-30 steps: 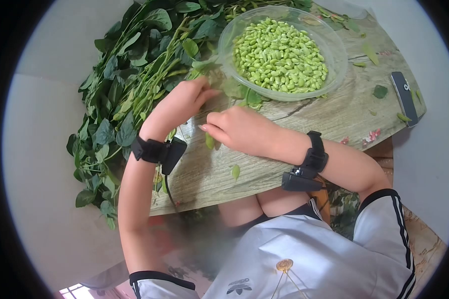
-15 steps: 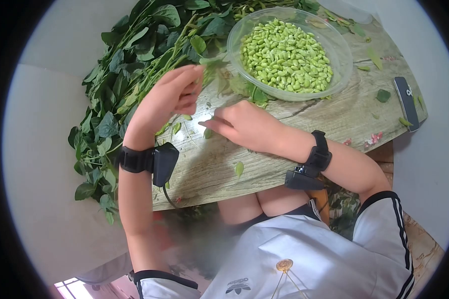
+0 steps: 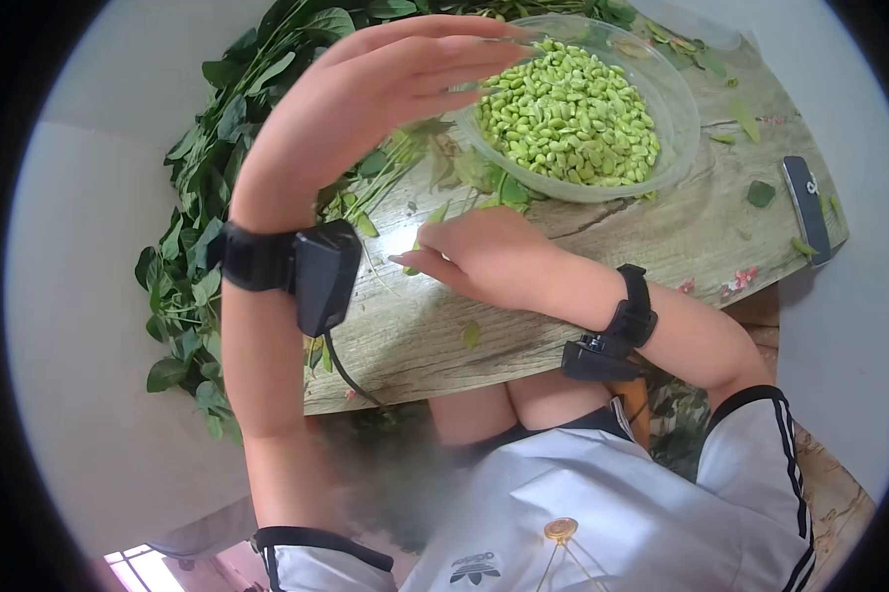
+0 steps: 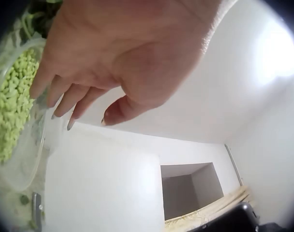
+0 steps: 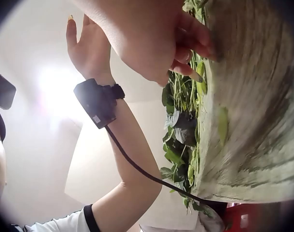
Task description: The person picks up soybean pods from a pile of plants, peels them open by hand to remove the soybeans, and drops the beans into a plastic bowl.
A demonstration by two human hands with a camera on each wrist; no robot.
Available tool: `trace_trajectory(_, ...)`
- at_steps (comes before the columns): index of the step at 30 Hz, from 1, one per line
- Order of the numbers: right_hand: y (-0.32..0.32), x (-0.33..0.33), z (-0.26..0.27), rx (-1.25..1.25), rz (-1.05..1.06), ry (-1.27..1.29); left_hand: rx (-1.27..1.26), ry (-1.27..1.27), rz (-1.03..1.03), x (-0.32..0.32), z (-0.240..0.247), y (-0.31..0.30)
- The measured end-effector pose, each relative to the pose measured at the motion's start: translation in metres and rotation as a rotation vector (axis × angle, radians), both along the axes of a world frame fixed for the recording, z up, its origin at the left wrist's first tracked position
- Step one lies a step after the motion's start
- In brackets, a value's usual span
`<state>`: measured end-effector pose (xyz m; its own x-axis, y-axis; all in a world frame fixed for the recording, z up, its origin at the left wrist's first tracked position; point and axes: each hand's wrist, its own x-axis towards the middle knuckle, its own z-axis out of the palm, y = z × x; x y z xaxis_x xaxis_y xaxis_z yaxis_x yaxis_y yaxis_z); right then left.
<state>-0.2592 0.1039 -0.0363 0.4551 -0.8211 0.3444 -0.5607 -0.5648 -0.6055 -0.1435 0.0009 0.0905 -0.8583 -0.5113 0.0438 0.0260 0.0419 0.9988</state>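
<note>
My left hand is raised with its fingers extended toward the left rim of a clear plastic bowl that contains shelled green beans. In the left wrist view, the palm and spread thumb of the left hand show, holding nothing visible. Low over the wooden table, my right hand has curled fingers pinching a green pod. The right wrist view shows this hand with a pod at its fingertips, partly hidden by them.
Leafy green stalks pile along the table's left and far side. A dark phone-like object lies near the right edge. Loose pods, such as one near the front, and a leaf lie on the table.
My left hand has risen from beside the right hand and swung toward the bowl, its curled fingers straightening. The right hand has stayed nearly in place.
</note>
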Motion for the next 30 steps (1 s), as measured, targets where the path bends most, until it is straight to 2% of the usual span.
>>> trace_trajectory(1, 0.001, 0.000, 0.002, 0.003, -0.002, -0.005, -0.245, -0.103, 0.120, 0.009, 0.003, 0.001)
trace_trajectory(2, 0.002, 0.000, 0.006, 0.030, -0.001, 0.043, -0.341, -0.217, 0.251, 0.017, 0.007, 0.004)
trace_trajectory(4, 0.002, 0.002, 0.008, 0.052, 0.000, 0.088, -0.608, -0.433, 0.369, 0.043, -0.012, -0.017)
trace_trajectory(5, 0.001, 0.001, 0.005, 0.050, 0.007, 0.060, -0.960, -0.745, 0.493, 0.051, -0.021, -0.020)
trace_trajectory(9, -0.002, 0.001, 0.000, 0.034, 0.010, 0.007, -1.347, -0.980, 0.489, 0.076, -0.064, -0.037)
trace_trajectory(13, -0.003, 0.000, 0.000, 0.039, 0.018, -0.032, -1.479, -1.116, 0.532, 0.069, -0.087, -0.040)
trace_trajectory(15, -0.004, -0.001, 0.000, 0.049, 0.016, -0.036, -1.573, -1.272, 0.517, 0.067, -0.094, -0.045)
trace_trajectory(16, -0.004, -0.001, 0.000, 0.049, 0.016, -0.036, -1.573, -1.272, 0.516, 0.069, -0.096, -0.045)
trace_trajectory(18, -0.004, -0.002, 0.000, 0.046, 0.021, -0.059, -1.572, -1.001, 0.603, 0.073, -0.094, -0.045)
trace_trajectory(19, -0.005, -0.002, 0.000, 0.046, 0.019, -0.061, -1.574, -1.000, 0.600, 0.076, -0.091, -0.043)
trace_trajectory(21, -0.005, 0.000, 0.000, 0.066, -0.040, -0.233, -1.522, -0.680, 0.675, 0.084, -0.084, -0.034)
trace_trajectory(22, -0.005, 0.001, 0.001, 0.070, -0.040, -0.237, -1.492, -0.619, 0.747, 0.084, -0.083, -0.026)
trace_trajectory(24, -0.004, 0.002, 0.008, 0.259, -0.067, -0.355, -1.436, -0.580, 0.766, 0.086, -0.086, -0.007)
trace_trajectory(27, -0.003, 0.001, 0.016, 0.401, -0.075, -0.406, -1.373, -0.518, 0.769, 0.087, -0.094, 0.022)
trace_trajectory(30, -0.008, 0.004, 0.017, 0.537, -0.083, -0.414, -1.339, -0.469, 0.668, 0.088, -0.103, 0.039)
